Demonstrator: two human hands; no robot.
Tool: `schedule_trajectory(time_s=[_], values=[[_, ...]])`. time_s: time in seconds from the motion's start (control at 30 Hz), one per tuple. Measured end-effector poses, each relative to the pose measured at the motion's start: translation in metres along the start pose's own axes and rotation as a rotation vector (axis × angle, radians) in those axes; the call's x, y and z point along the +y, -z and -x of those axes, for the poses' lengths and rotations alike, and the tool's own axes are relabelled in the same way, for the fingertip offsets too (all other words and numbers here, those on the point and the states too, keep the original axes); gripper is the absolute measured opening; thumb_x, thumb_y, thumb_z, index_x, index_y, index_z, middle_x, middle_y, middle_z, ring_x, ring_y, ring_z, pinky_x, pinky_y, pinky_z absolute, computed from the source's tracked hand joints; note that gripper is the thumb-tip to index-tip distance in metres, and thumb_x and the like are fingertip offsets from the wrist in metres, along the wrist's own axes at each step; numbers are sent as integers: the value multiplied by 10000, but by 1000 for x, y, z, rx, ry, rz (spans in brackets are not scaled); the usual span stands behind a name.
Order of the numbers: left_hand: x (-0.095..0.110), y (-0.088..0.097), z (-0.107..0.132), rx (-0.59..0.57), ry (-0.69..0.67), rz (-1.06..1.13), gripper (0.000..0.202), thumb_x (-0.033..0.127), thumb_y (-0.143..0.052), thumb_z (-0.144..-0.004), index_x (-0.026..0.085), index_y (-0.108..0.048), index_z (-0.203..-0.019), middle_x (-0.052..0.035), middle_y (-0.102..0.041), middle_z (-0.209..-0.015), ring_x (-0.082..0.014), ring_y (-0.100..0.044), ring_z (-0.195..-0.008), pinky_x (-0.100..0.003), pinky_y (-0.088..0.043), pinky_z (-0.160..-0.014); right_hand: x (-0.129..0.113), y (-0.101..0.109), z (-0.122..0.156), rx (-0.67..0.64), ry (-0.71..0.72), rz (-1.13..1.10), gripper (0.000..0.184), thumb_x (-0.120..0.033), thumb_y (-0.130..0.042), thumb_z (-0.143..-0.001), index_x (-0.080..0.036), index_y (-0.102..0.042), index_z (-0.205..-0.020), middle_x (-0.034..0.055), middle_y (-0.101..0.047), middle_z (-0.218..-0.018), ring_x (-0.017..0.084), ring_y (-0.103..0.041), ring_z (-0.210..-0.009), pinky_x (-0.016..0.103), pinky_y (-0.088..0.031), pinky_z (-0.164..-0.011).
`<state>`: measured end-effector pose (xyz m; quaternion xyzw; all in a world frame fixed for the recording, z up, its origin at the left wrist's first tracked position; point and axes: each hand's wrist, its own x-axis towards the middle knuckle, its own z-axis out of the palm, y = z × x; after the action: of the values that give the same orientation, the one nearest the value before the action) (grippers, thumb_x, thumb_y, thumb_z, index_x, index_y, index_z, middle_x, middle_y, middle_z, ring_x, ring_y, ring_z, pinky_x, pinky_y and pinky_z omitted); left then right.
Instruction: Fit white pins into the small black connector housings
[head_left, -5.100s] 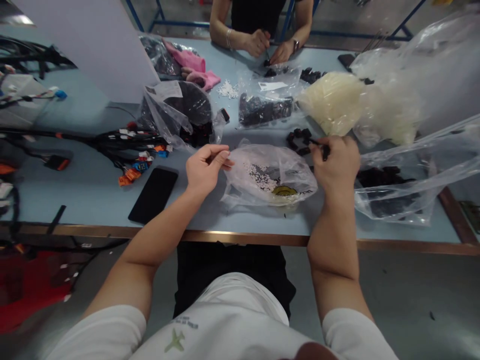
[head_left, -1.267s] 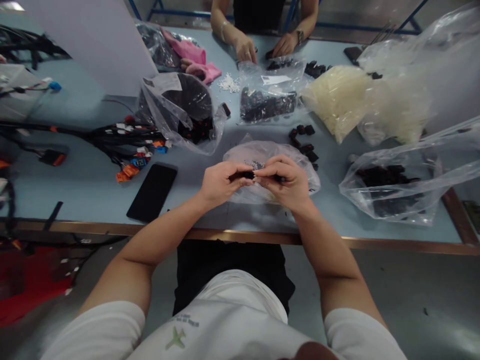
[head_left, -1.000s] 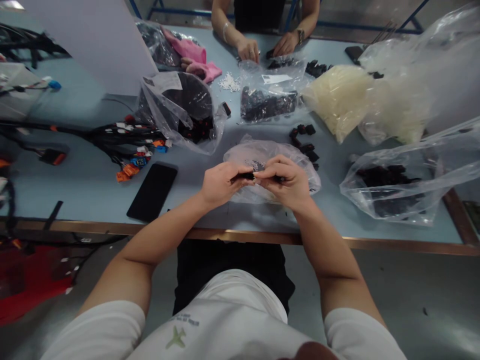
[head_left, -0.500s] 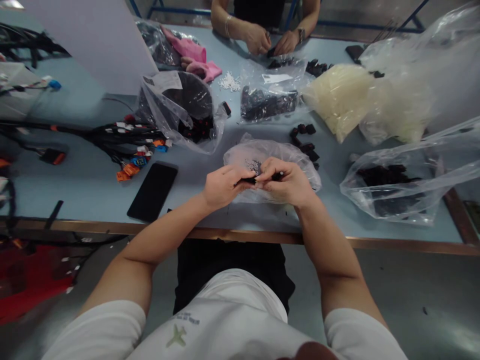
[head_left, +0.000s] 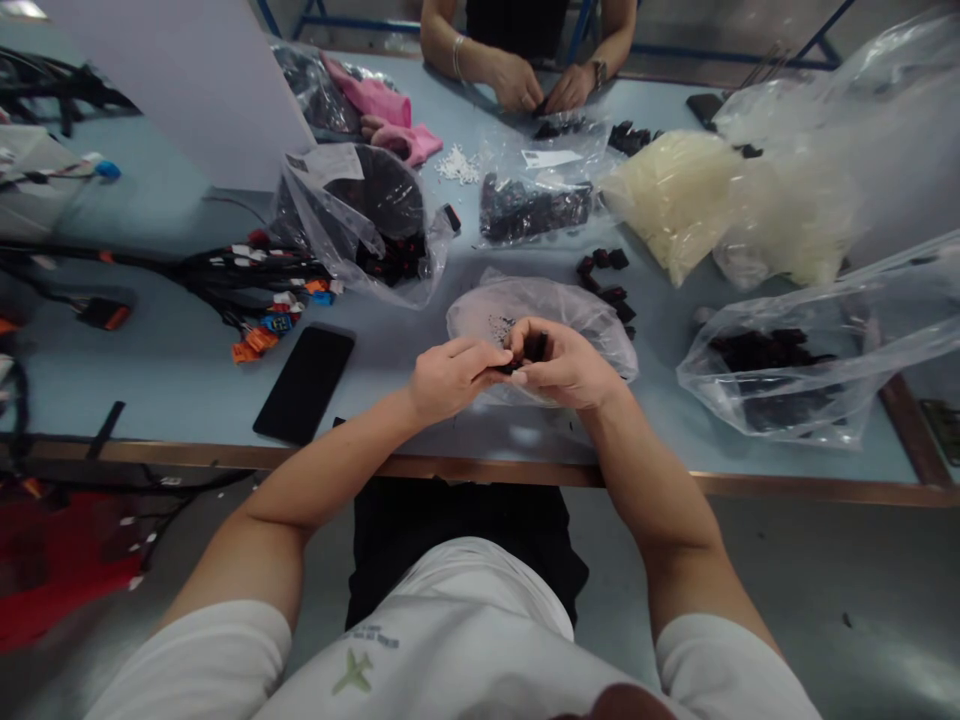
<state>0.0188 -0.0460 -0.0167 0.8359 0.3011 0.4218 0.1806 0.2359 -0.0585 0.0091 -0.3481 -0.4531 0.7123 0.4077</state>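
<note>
My left hand (head_left: 448,378) and my right hand (head_left: 564,364) meet over the near middle of the pale blue table (head_left: 172,370). Both are closed in a pinch on a small black connector (head_left: 534,348) held between them. Just behind my fingers lies a clear plastic bag (head_left: 541,306) with tiny white parts inside. A few loose black connectors (head_left: 604,275) sit on the table beyond the bag to the right.
A black phone (head_left: 304,383) lies left of my hands, next to a wire harness (head_left: 255,285) with coloured plugs. Bags of black parts (head_left: 772,375) and of cream parts (head_left: 679,200) crowd the right. Another person's hands (head_left: 540,88) work at the far edge.
Five seconds ago my hands were apart, the right at the loose connectors. They have come together over the bag, and in the last second the right hand turned the connector upward.
</note>
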Motion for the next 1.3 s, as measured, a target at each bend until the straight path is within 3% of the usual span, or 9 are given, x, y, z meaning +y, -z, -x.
schedule_trajectory(time_s=[0.1,0.23,0.33,0.43,0.63,0.8,1.07,1.3], values=[[-1,1,-3,35,28,6,402,617,-658,-1025,252,-826,-1018,-28,-822,-892,-135,-770,-794,-206,-609,-755,0,-1,1,31,20,-4,499,-368,-1047,-604,-205,-667,-883,-38,-654,-826,97,-595,-701,223,-461,-595],[-1,1,-7,63,54,-71,530,726,-602,-1001,240,-814,-977,-28,-819,-862,-143,-772,-797,-216,-608,-755,-1,-5,3,58,17,17,430,-400,-1001,-701,-217,-679,-918,-77,-586,-699,54,-412,-514,218,-313,-461],[0,0,-8,115,-14,-86,501,682,-584,-1032,234,-798,-962,-24,-819,-854,-132,-767,-772,-208,-601,-734,-1,-7,3,63,23,5,424,-404,-999,-708,-223,-673,-909,-87,-556,-671,50,-368,-492,225,-264,-440],[1,-1,-8,149,-74,-102,451,631,-607,-1044,226,-785,-958,-16,-817,-840,-122,-763,-747,-201,-594,-708,2,-8,2,52,30,-21,430,-398,-1000,-707,-226,-663,-912,-86,-551,-675,50,-365,-497,229,-259,-446],[3,-2,-4,127,-15,-62,359,552,-624,-1071,243,-792,-999,-7,-819,-874,-116,-762,-770,-196,-585,-721,8,-10,1,59,35,-96,406,-333,-981,-717,-217,-641,-906,-73,-573,-736,45,-396,-518,226,-274,-473],[3,-3,-4,183,-20,-68,312,529,-691,-1037,235,-782,-980,-10,-821,-871,-128,-768,-788,-204,-590,-743,10,-14,2,117,87,-73,388,-354,-957,-748,-223,-650,-946,-67,-559,-797,44,-384,-549,229,-280,-482],[3,-3,-2,197,-64,-116,238,446,-685,-1061,236,-788,-1019,-11,-832,-924,-119,-776,-808,-188,-598,-752,12,-19,1,149,51,-152,375,-297,-969,-707,-222,-669,-918,-53,-569,-813,49,-390,-572,227,-271,-497],[2,-5,-3,223,-57,-157,278,485,-668,-1063,242,-780,-988,-5,-820,-881,-121,-767,-781,-202,-605,-727,10,-19,3,182,90,-66,336,-343,-908,-747,-231,-669,-953,-40,-588,-837,57,-382,-564,231,-268,-496]])
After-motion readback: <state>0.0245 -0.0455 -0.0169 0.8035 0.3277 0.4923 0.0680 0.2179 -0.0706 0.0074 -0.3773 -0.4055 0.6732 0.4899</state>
